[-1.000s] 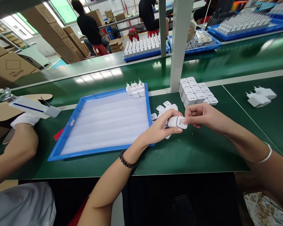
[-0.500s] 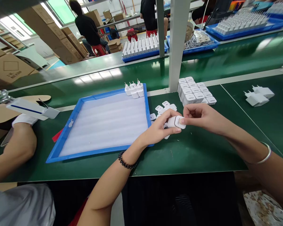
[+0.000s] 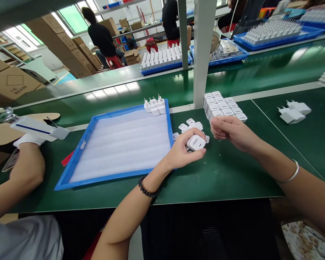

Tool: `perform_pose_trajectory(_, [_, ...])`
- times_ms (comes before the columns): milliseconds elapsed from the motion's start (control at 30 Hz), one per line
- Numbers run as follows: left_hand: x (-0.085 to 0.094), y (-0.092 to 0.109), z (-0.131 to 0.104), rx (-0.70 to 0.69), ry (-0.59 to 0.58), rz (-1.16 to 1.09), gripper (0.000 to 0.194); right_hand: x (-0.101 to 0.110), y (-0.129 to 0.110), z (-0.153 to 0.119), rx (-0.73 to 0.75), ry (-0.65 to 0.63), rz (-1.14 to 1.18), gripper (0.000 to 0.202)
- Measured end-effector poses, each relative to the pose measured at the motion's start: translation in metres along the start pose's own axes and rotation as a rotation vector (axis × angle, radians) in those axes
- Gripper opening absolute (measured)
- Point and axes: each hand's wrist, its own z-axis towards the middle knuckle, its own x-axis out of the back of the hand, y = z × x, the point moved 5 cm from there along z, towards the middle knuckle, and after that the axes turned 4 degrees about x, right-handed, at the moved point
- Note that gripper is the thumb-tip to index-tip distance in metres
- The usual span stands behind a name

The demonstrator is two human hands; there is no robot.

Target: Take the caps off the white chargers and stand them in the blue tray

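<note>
My left hand [image 3: 177, 153] is closed around a white charger [image 3: 197, 143], whose flat face with printed lettering and a small dark slot is turned up toward me. A short distance to the right, my right hand [image 3: 229, 130] has its thumb and fingers pinched together, apart from the charger. Whatever is in that pinch, if anything, cannot be made out. Loose white cover plates [image 3: 190, 122] lie scattered behind and beside my left hand, partly hidden by it. Just behind my right hand stand stacks of printed white cover plates [image 3: 216, 101].
A blue tray [image 3: 111, 178] with a white liner holds several upright chargers [image 3: 155, 107] in its far right corner. Two plug chargers [image 3: 292, 115] lie at right. A grey post [image 3: 202, 54] rises behind the stacks. A co-worker's arm [image 3: 29, 166] with a white glove is at left.
My right hand has drawn back from the charger, its fingers now pinched beside it. My left hand has turned the charger, so its printed face shows upward.
</note>
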Motion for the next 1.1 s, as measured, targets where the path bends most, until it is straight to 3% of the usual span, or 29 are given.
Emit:
perform_pose_trajectory(300, [-0.005, 0.003, -0.001, -0.079, 0.017, -0.035, 0.016, 0.023, 0.002, 0.01, 0.013, 0.187, -0.006, 0.052])
perform_pose_trajectory(567, [0.008, -0.009, 0.004, 0.064, 0.113, -0.243, 0.048, 0.054, -0.009, 0.014, 0.204, 0.374, -0.132, 0.049])
perform_pose_trajectory(700, [0.019, -0.01, 0.011, 0.174, 0.156, -0.471, 0.06, 0.074, -0.021, 0.009, 0.397, 0.599, -0.386, 0.046])
perform_pose_trajectory(800, [0.043, -0.009, 0.013, 0.263, 0.266, -0.568, 0.045, 0.088, -0.033, 0.002, 0.525, 0.79, -0.709, 0.04])
perform_pose_trajectory(900, [0.084, 0.0, 0.01, 0.201, 0.497, -0.406, 0.023, 0.104, -0.042, -0.003, 0.54, 0.916, -0.918, 0.037])
perform_pose_trajectory(1000, [0.13, 0.007, 0.004, 0.202, 0.794, -0.073, 0.021, 0.126, -0.051, -0.009, 0.452, 1.015, -0.982, 0.037])
perform_pose_trajectory(1100, [0.165, 0.007, 0.01, 0.254, 0.88, 0.007, 0.024, 0.15, -0.056, -0.016, 0.246, 1.055, -1.051, 0.035])
